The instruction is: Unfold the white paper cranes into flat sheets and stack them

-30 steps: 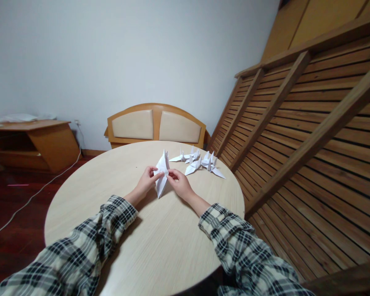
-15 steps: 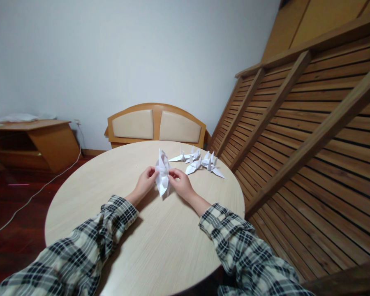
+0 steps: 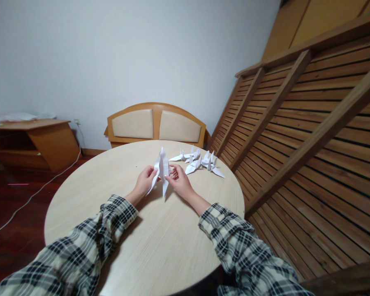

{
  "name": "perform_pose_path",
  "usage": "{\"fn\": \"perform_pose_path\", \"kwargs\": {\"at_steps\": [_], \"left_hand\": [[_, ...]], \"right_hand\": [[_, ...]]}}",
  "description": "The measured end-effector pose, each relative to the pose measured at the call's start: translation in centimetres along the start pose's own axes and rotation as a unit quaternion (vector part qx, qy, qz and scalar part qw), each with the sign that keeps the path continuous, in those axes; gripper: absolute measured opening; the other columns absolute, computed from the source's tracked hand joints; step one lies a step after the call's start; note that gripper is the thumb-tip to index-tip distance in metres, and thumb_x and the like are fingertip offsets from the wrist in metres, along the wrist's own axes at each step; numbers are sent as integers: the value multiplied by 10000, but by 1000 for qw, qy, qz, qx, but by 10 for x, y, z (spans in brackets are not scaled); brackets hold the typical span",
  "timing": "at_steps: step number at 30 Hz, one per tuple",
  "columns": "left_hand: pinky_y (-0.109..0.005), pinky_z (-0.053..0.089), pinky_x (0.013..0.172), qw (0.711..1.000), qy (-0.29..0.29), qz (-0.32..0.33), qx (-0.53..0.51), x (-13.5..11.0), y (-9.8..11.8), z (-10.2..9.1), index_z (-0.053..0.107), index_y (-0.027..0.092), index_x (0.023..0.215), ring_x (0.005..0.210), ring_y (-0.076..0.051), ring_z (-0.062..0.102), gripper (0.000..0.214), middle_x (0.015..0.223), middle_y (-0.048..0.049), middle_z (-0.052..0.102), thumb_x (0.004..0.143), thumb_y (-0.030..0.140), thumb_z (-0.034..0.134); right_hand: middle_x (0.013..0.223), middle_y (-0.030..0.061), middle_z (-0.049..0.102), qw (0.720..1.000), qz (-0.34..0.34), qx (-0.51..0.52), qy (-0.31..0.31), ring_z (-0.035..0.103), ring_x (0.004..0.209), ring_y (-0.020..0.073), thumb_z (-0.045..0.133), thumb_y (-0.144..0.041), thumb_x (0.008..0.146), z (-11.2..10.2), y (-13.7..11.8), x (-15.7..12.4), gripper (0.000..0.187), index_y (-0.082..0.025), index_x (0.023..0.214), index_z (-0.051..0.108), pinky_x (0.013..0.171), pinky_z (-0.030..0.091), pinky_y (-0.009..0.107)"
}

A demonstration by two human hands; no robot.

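Observation:
Both my hands pinch a white, half-folded paper piece (image 3: 162, 169) just above the round light-wood table (image 3: 148, 238). My left hand (image 3: 145, 181) grips its left flap with thumb and fingers closed. My right hand (image 3: 180, 181) holds the right side the same way. The paper stands upright, pointed at the top, with two narrow points hanging down. Just beyond my right hand, several finished white paper cranes (image 3: 199, 160) lie on the table's far right part. My plaid sleeves reach in from the bottom.
A wooden chair with padded back (image 3: 156, 125) stands behind the table. A slatted wooden frame (image 3: 296, 135) leans along the right. A low wooden cabinet (image 3: 31, 144) sits at the far left, with a white cable (image 3: 33, 195) across the dark floor.
The folded paper has been opened at the bottom: its single lower tip now splits into two separate points. My hands have shifted slightly closer together around it.

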State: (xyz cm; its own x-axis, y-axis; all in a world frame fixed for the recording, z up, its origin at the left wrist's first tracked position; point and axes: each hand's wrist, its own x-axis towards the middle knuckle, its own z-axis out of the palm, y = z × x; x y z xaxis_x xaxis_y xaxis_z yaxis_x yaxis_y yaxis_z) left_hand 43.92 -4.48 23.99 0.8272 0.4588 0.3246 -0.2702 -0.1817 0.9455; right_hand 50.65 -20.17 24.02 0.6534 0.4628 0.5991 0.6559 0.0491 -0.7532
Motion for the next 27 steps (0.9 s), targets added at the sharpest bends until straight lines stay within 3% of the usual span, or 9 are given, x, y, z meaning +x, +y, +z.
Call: {"fn": "perform_pose_path", "kwargs": {"at_steps": [7,11,15,21,27], "left_hand": [[-302,483,590,1000,9,-10,-3,-1,5,1,564,171,813,613,-173,594,387,698,-15,613,693,520,683],[-317,493,599,1000,18,-4,7,2,-1,-1,565,167,856,629,-186,615,383,734,-27,623,709,511,651],[-316,488,588,998,48,-20,22,5,-5,-4,557,178,877,626,-194,618,340,725,-27,626,732,479,616],[-277,446,524,997,70,-33,30,3,-1,-4,543,187,875,595,-176,587,252,727,-30,622,730,385,601],[-264,398,479,994,56,-31,86,4,-1,-7,557,179,873,532,-165,526,230,655,-11,592,734,361,554]], "right_hand": [[888,11,550,994,48,97,-7,550,738,142,707,-257,746,4,14,3,537,-223,1244,507,711,496,303],[865,15,595,989,60,132,-16,572,760,153,702,-244,731,3,17,6,420,-198,1127,571,741,497,310],[887,31,624,994,36,92,-37,574,770,158,681,-238,749,1,9,4,285,-190,1022,616,745,500,315],[977,48,588,997,-48,10,-66,556,811,158,611,-166,772,3,-1,-2,376,-205,1145,585,780,494,320],[917,35,554,995,-75,-56,-41,539,791,159,536,-79,751,-4,-2,2,349,-208,1066,608,756,475,305]]}}
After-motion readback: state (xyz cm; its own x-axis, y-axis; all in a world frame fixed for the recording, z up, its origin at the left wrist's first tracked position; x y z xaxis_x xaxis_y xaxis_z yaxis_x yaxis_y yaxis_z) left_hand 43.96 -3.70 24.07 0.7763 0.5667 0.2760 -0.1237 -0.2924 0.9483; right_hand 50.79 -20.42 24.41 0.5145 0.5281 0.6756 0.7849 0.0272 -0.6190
